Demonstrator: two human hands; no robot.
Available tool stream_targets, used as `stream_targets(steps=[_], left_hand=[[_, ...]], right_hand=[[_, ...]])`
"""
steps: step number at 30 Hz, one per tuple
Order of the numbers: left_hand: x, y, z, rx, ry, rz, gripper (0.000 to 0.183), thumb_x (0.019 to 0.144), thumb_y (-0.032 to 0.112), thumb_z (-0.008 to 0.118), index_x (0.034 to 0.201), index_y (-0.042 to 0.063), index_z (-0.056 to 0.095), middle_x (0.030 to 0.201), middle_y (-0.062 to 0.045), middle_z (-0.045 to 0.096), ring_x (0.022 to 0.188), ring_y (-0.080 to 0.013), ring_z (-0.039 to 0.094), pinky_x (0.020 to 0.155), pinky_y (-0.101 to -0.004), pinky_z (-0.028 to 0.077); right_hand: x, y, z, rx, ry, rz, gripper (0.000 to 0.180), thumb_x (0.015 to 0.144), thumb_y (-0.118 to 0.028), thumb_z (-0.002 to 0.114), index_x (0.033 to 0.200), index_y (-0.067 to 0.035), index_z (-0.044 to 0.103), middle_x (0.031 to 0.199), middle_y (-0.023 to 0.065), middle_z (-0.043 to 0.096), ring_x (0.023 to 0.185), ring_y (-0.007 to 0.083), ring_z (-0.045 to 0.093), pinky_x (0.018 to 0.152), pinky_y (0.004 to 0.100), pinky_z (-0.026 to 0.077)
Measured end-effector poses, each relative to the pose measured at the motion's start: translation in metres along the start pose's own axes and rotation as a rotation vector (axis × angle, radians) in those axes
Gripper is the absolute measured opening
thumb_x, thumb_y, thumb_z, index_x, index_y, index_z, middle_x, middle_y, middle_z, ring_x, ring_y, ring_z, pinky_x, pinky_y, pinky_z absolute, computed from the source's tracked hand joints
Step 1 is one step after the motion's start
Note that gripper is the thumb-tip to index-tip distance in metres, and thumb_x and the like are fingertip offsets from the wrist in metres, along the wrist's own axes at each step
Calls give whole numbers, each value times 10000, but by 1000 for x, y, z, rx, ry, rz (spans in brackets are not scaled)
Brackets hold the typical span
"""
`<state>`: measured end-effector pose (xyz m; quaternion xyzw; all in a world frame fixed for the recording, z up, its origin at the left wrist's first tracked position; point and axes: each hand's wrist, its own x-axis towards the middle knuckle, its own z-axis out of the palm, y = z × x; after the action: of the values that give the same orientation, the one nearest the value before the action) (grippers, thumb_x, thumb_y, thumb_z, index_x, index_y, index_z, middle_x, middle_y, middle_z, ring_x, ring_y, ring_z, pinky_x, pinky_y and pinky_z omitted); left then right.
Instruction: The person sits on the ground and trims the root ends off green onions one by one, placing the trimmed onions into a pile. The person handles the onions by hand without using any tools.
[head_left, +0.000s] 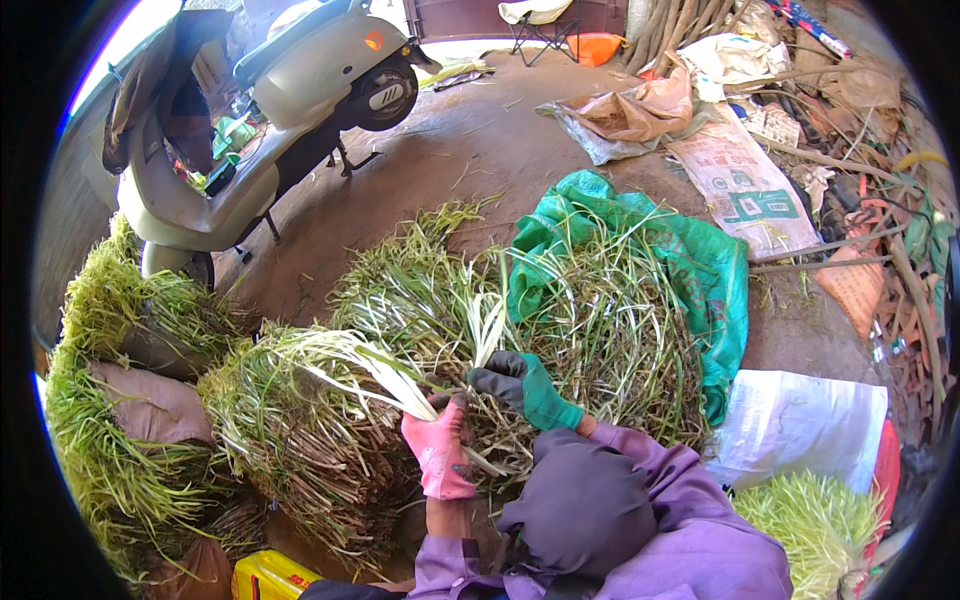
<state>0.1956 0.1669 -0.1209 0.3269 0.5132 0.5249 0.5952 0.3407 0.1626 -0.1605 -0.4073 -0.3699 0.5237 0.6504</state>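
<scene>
My left hand (439, 447), in a pink glove, is closed round a bunch of long pale leaves (394, 375) that fans up to the left. Close beside it, my right hand (525, 386), in a green glove with dark grey fingers, grips a smaller bunch of whitish leaves (487, 322) pointing up. A thick heap of leafy stalks (322, 442) with brown bases lies left of my hands. Behind them is more of the greenery (420, 292). To the right, a tangled heap (622, 337) rests against an open green woven sack (712, 292).
A scooter (300, 90) stands at upper left, above yellow-green leaf bundles (120, 465). A white sheet (802, 427) and another leaf bundle (810, 525) lie right. Sacks (750, 187) and branches (915, 285) line the right side. A purple cap (577, 502) hides part of the foreground; a yellow container (274, 577) sits low left.
</scene>
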Motion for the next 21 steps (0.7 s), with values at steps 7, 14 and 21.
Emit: stream_targets(steps=[7,14,21], left_hand=[[10,-8,-12,-105,13,-119,449,735,-65,727,1148,16,572,711,-33,586,394,-96,441,348,-238,335],[34,-3,-56,275,9,-105,296,743,-36,739,988,18,583,678,-17,587,421,-94,449,371,-242,330],[22,19,-35,140,-65,-73,390,788,41,762,1142,-6,603,785,-61,670,420,-67,441,369,-219,319]], right_hand=[[-3,-15,-37,204,322,-196,165,887,-172,676,1001,-56,647,878,10,657,592,47,498,484,213,369],[13,-69,-105,158,507,-217,146,904,-217,650,966,-86,657,877,34,690,473,48,414,422,197,307],[9,-54,-70,-97,2,-139,384,872,-320,732,1099,-35,610,833,21,690,536,32,484,480,182,365]])
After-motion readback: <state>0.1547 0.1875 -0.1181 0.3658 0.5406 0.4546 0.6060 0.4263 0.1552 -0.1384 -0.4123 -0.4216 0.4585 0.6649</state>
